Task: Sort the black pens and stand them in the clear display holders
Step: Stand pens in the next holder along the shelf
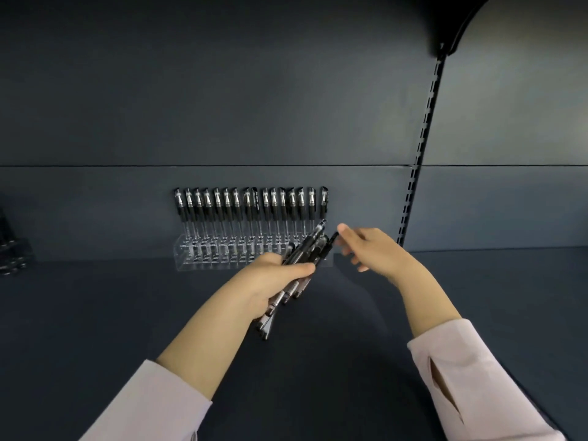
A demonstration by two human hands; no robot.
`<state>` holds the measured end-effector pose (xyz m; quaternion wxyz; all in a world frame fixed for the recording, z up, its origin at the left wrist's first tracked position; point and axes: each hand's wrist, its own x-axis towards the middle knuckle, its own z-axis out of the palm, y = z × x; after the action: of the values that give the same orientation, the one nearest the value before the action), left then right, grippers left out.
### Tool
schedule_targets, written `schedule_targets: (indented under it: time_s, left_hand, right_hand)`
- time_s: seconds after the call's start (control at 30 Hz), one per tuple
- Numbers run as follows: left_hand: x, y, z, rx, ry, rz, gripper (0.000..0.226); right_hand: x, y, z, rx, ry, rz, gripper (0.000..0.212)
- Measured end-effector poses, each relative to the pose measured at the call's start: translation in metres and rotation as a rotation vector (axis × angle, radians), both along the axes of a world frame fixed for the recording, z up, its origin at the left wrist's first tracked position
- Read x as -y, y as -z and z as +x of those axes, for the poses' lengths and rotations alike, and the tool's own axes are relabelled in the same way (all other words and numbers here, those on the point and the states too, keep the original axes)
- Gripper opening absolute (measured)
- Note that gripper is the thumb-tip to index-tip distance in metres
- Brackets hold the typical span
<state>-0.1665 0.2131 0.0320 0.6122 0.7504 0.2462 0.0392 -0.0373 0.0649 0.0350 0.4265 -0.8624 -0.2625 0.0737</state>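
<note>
A bundle of black pens slants above the shelf, the left hand with its grip closed round the barrels. The right hand pinches the upper end of a single pen at the bundle's right edge. Just behind, its right end hidden by the bundle, a clear display holder holding a row of upright pens stands against the back panel; a slotted upright bounds the right.

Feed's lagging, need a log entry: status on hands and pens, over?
Left hand grips pen bundle. Right hand pinches one pen from it. Holder back row full, front looks empty. Nothing in the way.
</note>
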Motion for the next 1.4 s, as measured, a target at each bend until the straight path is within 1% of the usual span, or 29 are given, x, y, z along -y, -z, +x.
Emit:
schedule_targets:
  time_s: [0.03,0.1,0.17,0.23,0.33,0.4,0.47,0.5,0.6,0.67,0.8,0.87,1.03,1.13,1.33,1.4]
  left_hand:
    - [-0.003,-0.003,-0.004,0.024,-0.006,-0.03,0.031]
    - [-0.011,-0.007,-0.012,0.069,-0.003,-0.063,0.023]
    - [-0.021,-0.008,-0.021,0.113,-0.009,-0.069,0.02]
    - [-0.037,-0.006,-0.029,0.177,-0.018,-0.069,0.019]
    - [-0.072,-0.005,-0.043,0.272,-0.064,-0.084,0.016]
    - [-0.1,-0.004,-0.054,0.314,-0.103,-0.135,0.014]
    - [-0.127,-0.002,-0.067,0.344,-0.136,-0.177,0.013]
    - [-0.141,0.0,-0.074,0.357,-0.151,-0.189,0.013]
    - [-0.178,0.005,-0.09,0.396,-0.192,-0.18,0.013]
    - [-0.195,0.006,-0.096,0.436,-0.218,-0.206,0.014]
    - [-0.208,0.006,-0.102,0.489,-0.244,-0.337,0.013]
    - [-0.209,0.01,-0.103,0.491,-0.246,-0.356,0.009]
    - [-0.209,0.017,-0.102,0.507,-0.24,-0.379,0.005]
    - [-0.209,0.016,-0.102,0.527,-0.225,-0.351,0.006]
    - [-0.209,0.015,-0.103,0.55,-0.227,-0.347,0.007]
    - [-0.208,0.014,-0.103,0.556,-0.223,-0.346,0.007]
  right_hand:
    - [-0.007,-0.001,-0.008,-0.049,-0.048,0.043,0.049]
    - [-0.022,-0.002,-0.022,-0.152,-0.112,0.197,0.037]
    - [-0.037,-0.002,-0.032,-0.211,-0.12,0.347,0.025]
    - [-0.053,-0.003,-0.04,-0.257,-0.1,0.476,0.018]
    - [-0.081,-0.009,-0.049,-0.248,-0.008,0.655,0.016]
    - [-0.102,-0.014,-0.055,-0.196,0.062,0.769,0.005]
    - [-0.123,-0.018,-0.064,-0.119,0.1,0.848,0.022]
    - [-0.134,-0.019,-0.069,-0.058,0.109,0.863,0.028]
    - [-0.171,-0.022,-0.086,0.139,0.123,0.854,0.04]
    - [-0.195,-0.022,-0.094,0.249,0.119,0.807,0.048]
    - [-0.236,-0.02,-0.107,0.415,0.113,0.671,0.047]
    - [-0.25,-0.017,-0.111,0.471,0.102,0.627,0.047]
    - [-0.264,-0.005,-0.11,0.567,0.078,0.515,0.047]
    - [-0.265,-0.002,-0.107,0.601,0.084,0.463,0.047]
    - [-0.266,-0.002,-0.107,0.618,0.084,0.532,0.044]
    - [-0.266,-0.002,-0.106,0.625,0.084,0.512,0.045]
